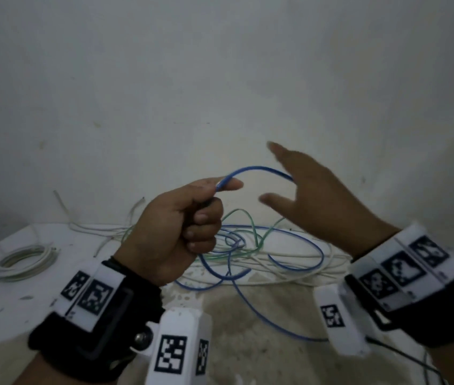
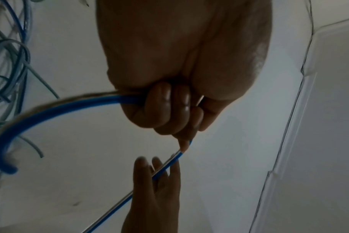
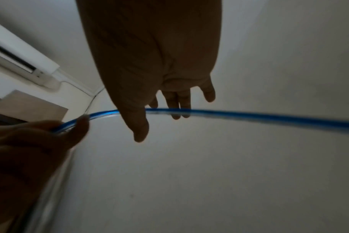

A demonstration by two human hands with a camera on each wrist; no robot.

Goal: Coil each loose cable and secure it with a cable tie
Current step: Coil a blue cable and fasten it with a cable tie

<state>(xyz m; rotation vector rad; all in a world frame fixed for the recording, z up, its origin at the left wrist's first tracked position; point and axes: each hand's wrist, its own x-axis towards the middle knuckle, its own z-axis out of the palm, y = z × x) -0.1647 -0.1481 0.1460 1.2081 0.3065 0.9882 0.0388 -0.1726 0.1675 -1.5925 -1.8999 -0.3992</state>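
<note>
My left hand (image 1: 192, 215) is a fist held above the table, gripping a blue cable (image 1: 259, 170) that leaves between thumb and forefinger. The cable arcs right to my right hand (image 1: 303, 190), whose fingers are spread and straight; the cable passes across its palm side. In the left wrist view the blue cable (image 2: 70, 107) loops out of the curled fingers (image 2: 169, 107) and runs on toward the right hand (image 2: 155, 189). In the right wrist view the blue cable (image 3: 249, 116) crosses in front of the straight fingers (image 3: 177, 104). More of the blue cable lies tangled on the table (image 1: 248, 307).
A heap of loose white, green and blue cables (image 1: 261, 245) lies at the back of the table against the wall. A coiled white cable (image 1: 26, 262) sits at the left. A thin black wire (image 1: 403, 354) runs by the right wrist.
</note>
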